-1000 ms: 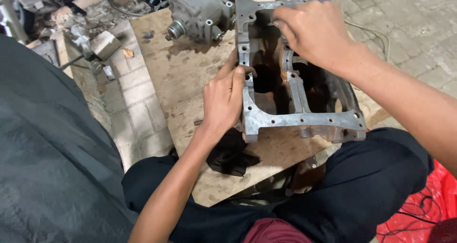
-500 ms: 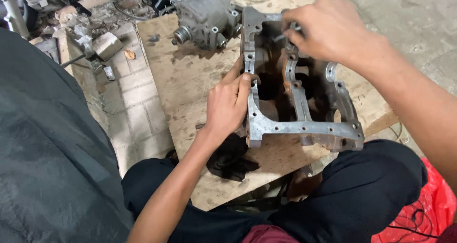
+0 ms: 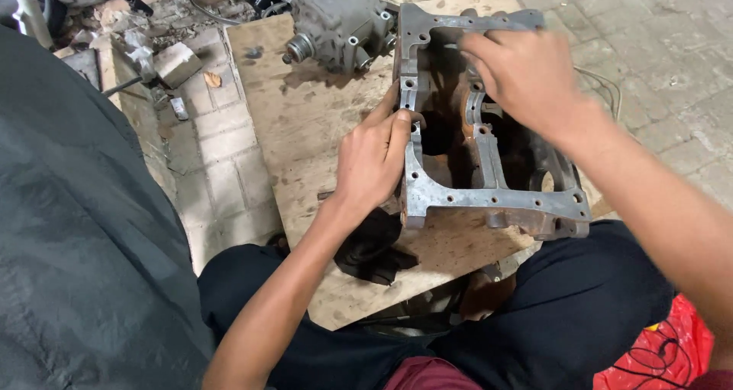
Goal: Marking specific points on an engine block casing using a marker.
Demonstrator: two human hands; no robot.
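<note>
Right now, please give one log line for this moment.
left hand: grips casing left rim | right hand: inside casing top | board: under casing

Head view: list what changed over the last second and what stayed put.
The right hand slid from the far rim of the grey metal casing down into its open middle. The left hand kept its grip on the casing's left wall. The casing, the grey motor unit, the black rag and the wooden board kept their places.

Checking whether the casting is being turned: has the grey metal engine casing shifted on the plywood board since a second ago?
Cannot tell: the grey metal engine casing keeps its place beside the grey gearbox unit; the camera moved.
</note>
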